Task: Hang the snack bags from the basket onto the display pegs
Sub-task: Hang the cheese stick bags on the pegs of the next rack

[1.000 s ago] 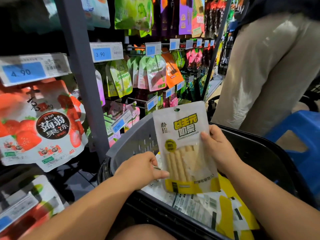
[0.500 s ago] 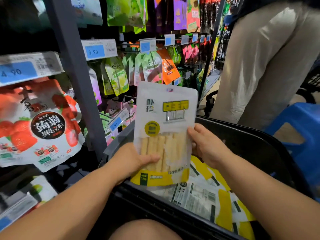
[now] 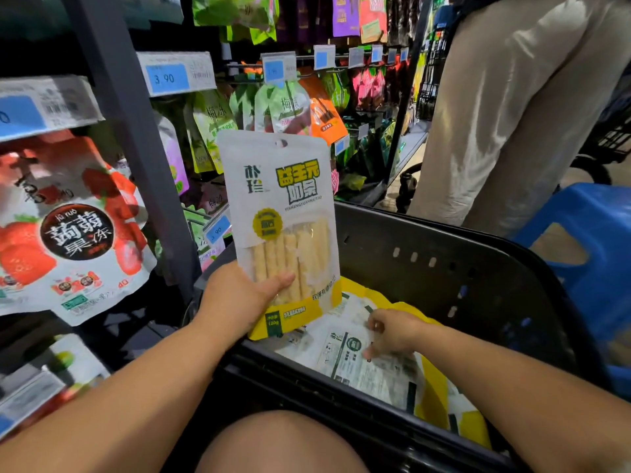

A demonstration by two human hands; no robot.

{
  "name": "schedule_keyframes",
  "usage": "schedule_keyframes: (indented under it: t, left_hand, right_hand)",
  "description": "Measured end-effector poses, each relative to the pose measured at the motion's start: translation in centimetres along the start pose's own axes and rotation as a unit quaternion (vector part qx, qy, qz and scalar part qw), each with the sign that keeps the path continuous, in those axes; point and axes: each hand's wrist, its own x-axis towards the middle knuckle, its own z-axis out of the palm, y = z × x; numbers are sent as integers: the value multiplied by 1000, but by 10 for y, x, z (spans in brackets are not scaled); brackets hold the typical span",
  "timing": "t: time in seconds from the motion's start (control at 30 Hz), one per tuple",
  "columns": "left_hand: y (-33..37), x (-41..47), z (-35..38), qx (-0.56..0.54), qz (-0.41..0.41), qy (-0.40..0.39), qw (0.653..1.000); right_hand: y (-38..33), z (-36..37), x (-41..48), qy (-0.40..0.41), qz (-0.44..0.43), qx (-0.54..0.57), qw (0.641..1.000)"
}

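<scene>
Left hand (image 3: pixel 239 298) grips a white-and-yellow snack bag (image 3: pixel 283 199), not yet hung (pegs wait). Right hand (image 3: pixel 396 331), grip unclear, touches more bags (image 3: pixel 372 370) in the black plastic basket (image 3: pixel 426 261).

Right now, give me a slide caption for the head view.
Left hand holds a white-and-yellow snack bag upright; right hand touches another bag in the black basket.

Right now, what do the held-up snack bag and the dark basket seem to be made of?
The snack bag in the left hand looks like thin plastic film: matte white print, plus a clear glossy window showing pale sticks. The basket seems rigid moulded plastic, dark grey and dull, with slots through its wall.
</scene>
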Motion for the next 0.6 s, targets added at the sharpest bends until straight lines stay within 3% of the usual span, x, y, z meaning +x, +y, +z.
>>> schedule_keyframes:
  t: [0.2,0.4,0.5,0.6]
  left_hand:
    - [0,-1,1,11,4,-9,1000]
    - [-2,-1,1,-15,-4,-10,1000]
    - [-3,-2,1,-17,-4,-8,1000]
    - [-2,-1,1,-10,2,-8,1000]
  right_hand:
    - [0,-4,3,-9,30,49,998]
    - [3,-15,1,180,102,133,969]
    - [9,-15,1,233,96,27,967]
    - [4,-9,1,165,62,-49,983]
